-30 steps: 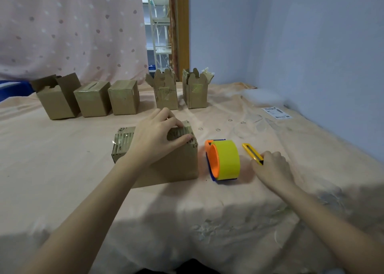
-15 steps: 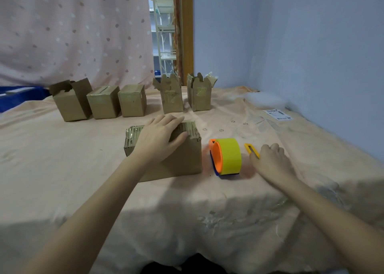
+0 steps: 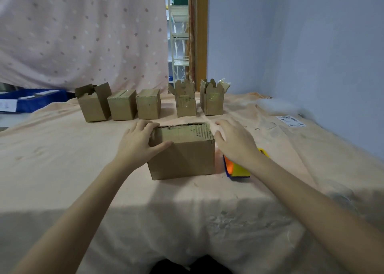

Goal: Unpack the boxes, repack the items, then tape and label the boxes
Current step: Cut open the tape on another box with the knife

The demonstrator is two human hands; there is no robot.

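A brown box [image 3: 182, 155] sits in the middle of the counter [image 3: 62, 149], on a peach cloth. Its top is shut and looks rough at the edges. The left hand [image 3: 141, 143] grips the box's top left corner, with the thumb on the front and the fingers over the top. The right hand [image 3: 235, 142] is spread wide with straight fingers, just beside the box's right side, and it holds nothing. Under that wrist sits a yellow and orange tape roll [image 3: 236, 168], close to the box. Five small boxes [image 3: 148, 103] stand in a row at the back. A white label [image 3: 291, 121] lies far right.
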